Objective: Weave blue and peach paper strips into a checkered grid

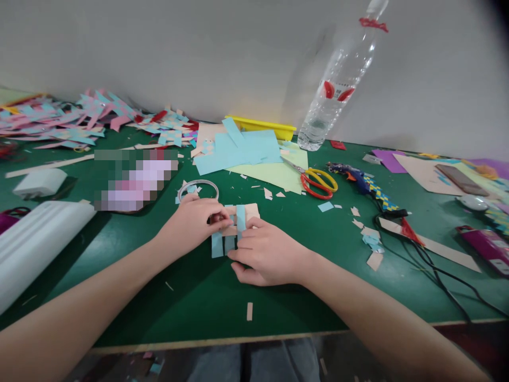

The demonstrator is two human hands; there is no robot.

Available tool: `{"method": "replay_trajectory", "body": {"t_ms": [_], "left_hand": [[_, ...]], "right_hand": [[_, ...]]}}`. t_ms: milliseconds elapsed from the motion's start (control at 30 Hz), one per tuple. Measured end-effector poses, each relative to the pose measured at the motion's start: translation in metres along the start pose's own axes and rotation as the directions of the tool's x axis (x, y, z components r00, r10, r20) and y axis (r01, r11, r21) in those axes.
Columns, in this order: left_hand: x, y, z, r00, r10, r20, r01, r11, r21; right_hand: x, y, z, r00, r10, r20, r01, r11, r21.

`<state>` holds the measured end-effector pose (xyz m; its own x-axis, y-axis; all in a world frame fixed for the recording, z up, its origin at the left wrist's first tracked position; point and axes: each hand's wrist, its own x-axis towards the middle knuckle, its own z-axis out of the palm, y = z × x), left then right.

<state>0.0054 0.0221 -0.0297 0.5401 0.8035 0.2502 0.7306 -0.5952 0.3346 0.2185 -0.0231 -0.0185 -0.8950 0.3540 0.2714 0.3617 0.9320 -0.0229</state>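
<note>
Paper weave crosses pale-blue and beige strips, left fingers pinching it, right fingers touching, grip unclear.

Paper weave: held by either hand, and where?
Left hand at upper left of the weave, right hand over its right side; grip or mere touch can't be told.

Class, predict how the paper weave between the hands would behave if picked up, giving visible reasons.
The weave should be light, being just a few thin strips. It may flop or loosen, since gaps show between its blue strips. It seems unlikely to roll, as it looks flat, not rounded.
</note>
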Motion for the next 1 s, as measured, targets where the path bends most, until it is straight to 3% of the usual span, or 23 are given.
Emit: {"method": "replay_trajectory", "body": {"t_ms": [1000], "left_hand": [[-0.0017, 0.0041, -0.0038, 0.991, 0.129, 0.028, -0.128, 0.991, -0.024]], "right_hand": [[0.0002, -0.0004, -0.0024, 0.999, 0.008, 0.043, -0.009, 1.0, 0.017]]}}
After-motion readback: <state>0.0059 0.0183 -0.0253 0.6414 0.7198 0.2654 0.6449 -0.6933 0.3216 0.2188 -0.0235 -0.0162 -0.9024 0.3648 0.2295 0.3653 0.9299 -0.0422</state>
